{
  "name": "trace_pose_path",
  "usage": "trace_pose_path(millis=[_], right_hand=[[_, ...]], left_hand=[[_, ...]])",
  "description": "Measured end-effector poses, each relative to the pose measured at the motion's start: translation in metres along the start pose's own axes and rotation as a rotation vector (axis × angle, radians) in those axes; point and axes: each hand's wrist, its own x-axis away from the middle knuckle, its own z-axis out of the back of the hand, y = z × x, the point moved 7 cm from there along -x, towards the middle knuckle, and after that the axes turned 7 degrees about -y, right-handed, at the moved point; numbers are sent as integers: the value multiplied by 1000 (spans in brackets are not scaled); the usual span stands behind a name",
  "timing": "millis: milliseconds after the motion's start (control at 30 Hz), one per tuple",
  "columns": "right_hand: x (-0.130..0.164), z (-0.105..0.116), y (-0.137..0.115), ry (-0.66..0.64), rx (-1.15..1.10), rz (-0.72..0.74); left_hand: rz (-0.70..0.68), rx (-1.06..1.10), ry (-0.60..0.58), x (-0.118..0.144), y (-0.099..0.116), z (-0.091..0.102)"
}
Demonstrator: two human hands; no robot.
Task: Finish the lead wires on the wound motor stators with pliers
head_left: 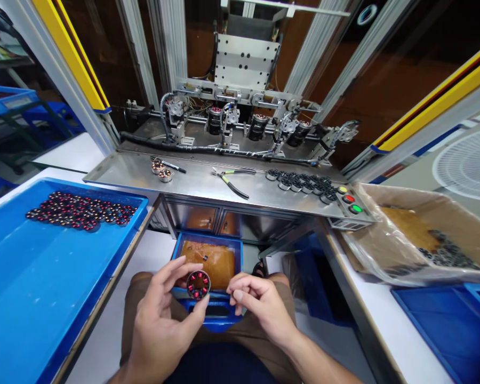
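My left hand point(164, 314) grips a round motor stator point(198, 285) by its rim, between thumb and fingers. The stator is a dark ring with red coils around an open centre, its face turned up toward me. To its right, my right hand point(260, 304) is closed, thumb against curled fingers; whatever they pinch, if anything, is too small to make out. Both hands hover above a blue bin point(240, 250) between my knees. A brown sheet point(216, 264) lines that bin, with scraps and a small dark piece on it.
Many stators point(84, 209) lie in a blue tray point(28, 298) at left. On the metal ledge point(200, 184) are copper-wound stators point(165, 175), a marker point(174, 167), cutting pliers point(234, 184), black rings point(304, 183) and push buttons point(349, 198). A winding machine point(244, 120) stands behind; a lined carton point(384, 256) sits right.
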Motion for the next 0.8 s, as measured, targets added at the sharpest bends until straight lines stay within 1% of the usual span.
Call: trace_pose_path(millis=[233, 567, 800], right_hand=[[0, 1, 0, 15, -21, -2], [2, 3, 3, 24, -3, -9], [4, 4, 5, 30, 14, -27]], left_hand=[[10, 48, -8, 0, 1, -1], [-40, 64, 24, 5, -4, -2], [30, 233, 19, 2, -4, 0]])
